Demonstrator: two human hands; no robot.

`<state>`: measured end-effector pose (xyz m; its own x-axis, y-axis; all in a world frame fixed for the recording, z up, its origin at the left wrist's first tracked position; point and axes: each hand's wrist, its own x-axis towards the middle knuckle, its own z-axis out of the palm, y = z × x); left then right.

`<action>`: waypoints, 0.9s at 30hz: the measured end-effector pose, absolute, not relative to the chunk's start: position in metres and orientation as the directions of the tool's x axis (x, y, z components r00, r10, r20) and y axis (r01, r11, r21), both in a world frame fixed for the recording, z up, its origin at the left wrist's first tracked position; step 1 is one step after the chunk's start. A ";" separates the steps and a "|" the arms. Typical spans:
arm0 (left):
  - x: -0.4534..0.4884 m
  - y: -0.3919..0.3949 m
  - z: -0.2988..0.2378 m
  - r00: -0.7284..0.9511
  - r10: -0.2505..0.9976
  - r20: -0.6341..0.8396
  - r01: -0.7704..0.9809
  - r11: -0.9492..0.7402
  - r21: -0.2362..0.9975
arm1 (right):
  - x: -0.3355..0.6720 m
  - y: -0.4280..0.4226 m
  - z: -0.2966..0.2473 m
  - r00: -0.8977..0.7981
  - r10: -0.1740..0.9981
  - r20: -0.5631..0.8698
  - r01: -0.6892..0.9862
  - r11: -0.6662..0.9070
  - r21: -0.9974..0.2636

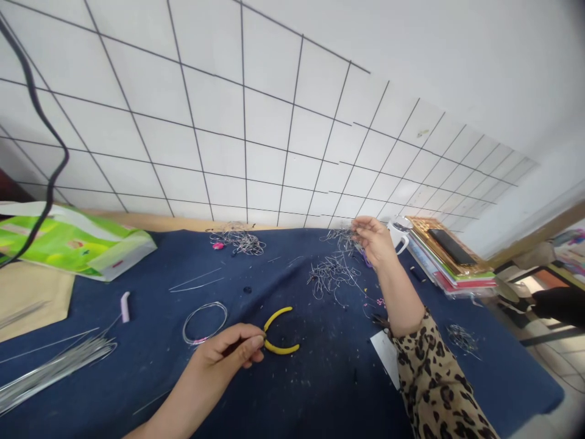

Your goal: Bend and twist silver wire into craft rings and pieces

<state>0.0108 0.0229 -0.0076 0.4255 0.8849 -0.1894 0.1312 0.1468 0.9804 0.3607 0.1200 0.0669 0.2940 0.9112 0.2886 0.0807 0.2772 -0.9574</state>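
Thumb and fingertips of my left hand are pinched together low in the middle; what they hold is too small to make out. Right beside these fingertips is a pair of pliers with yellow handles, spread apart and pointing right; the fingers hide its jaws. My right hand reaches to the back of the table, fingers closed together at a tangle of thin wire. Whether a strand is between them I cannot tell. A larger wire tangle lies just in front. Left of the pliers rests a coil of wire with pink beads.
Straight wires lie in a bundle at left, near a green bag. Another wire clump with a pink piece sits at the back. A white mug and stacked books stand right. The blue cloth covers the table.
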 end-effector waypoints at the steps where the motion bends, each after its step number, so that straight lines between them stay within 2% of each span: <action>1: 0.010 0.023 -0.008 0.428 0.883 -0.193 0.135 0.148 0.980 | 0.361 0.121 0.069 0.293 0.911 0.291 0.073 0.282 -0.957; 12: 0.011 0.022 -0.004 0.440 0.873 -0.211 0.165 0.152 0.975 | 0.385 0.141 0.056 0.294 0.932 0.211 0.033 0.210 -0.977; 18: 0.013 0.023 -0.005 0.433 0.873 -0.224 0.171 0.165 0.971 | 0.376 0.134 0.068 0.236 0.949 0.209 0.056 0.202 -0.978; 23: 0.014 0.022 -0.002 0.430 0.874 -0.225 0.182 0.161 0.970 | 0.356 0.135 0.087 0.174 0.944 0.280 0.076 0.270 -0.960; 27: 0.014 0.023 -0.001 0.434 0.874 -0.219 0.181 0.153 0.971 | 0.343 0.141 0.091 0.113 0.964 0.239 0.109 0.227 -0.968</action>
<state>0.0143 0.0230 -0.0015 0.4343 0.8738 -0.2188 0.1814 0.1531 0.9714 0.3431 0.1408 0.0912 0.1127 0.9644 0.2391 0.1095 0.2272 -0.9677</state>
